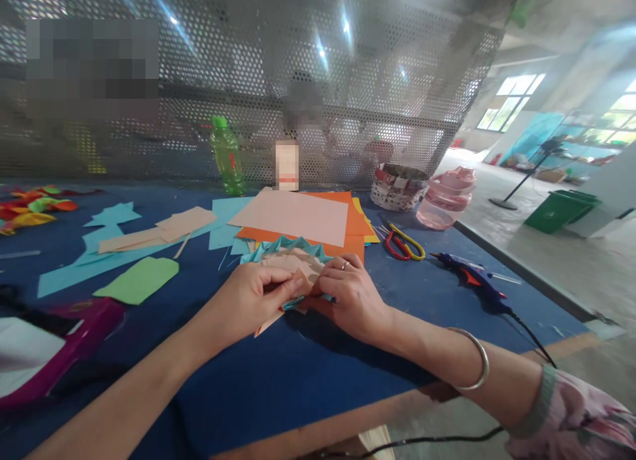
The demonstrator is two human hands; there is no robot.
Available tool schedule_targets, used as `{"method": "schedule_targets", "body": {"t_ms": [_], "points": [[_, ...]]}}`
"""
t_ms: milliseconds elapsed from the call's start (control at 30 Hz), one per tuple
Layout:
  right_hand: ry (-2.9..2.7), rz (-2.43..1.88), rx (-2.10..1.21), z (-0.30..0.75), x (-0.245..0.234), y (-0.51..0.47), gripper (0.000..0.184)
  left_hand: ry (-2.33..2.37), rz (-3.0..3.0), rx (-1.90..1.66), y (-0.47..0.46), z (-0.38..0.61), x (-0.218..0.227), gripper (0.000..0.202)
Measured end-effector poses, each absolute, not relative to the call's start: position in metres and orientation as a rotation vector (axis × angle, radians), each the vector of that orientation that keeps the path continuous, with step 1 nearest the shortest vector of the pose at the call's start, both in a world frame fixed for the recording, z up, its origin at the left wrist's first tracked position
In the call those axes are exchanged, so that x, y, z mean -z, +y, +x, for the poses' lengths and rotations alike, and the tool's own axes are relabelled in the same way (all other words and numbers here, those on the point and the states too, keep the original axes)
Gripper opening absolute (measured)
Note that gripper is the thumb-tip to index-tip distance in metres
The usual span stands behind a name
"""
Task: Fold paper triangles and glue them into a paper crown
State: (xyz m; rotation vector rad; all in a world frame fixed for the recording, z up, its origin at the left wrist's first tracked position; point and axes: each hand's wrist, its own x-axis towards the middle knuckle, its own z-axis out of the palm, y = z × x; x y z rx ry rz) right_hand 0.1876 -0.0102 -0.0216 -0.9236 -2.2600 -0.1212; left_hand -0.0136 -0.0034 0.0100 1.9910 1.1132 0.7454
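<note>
1. Well, just ahead of the hands, an orange card stack lies under a peach sheet. To the right are red-and-yellow scissors and a blue hot glue gun. Teal paper cutouts and a green card piece lie to the left.
2. Both hands have a closed grip: the left hand and the right hand pinch a pleated peach-and-teal paper fan between them, fingers close together. Its far edge overlaps the orange card stack.
3. Open blue table stretches from the hands to the wooden near edge, with a gap before the glue gun.
</note>
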Motion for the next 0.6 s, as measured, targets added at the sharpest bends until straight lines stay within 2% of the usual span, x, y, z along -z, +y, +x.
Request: {"method": "schedule_targets", "body": {"t_ms": [600], "points": [[-2.276,-0.962,0.066,0.1881,0.0221,-0.0082,0.038,1.154,2.091,-0.653,-0.0073,-0.0109,-0.0185,0.034]]}}
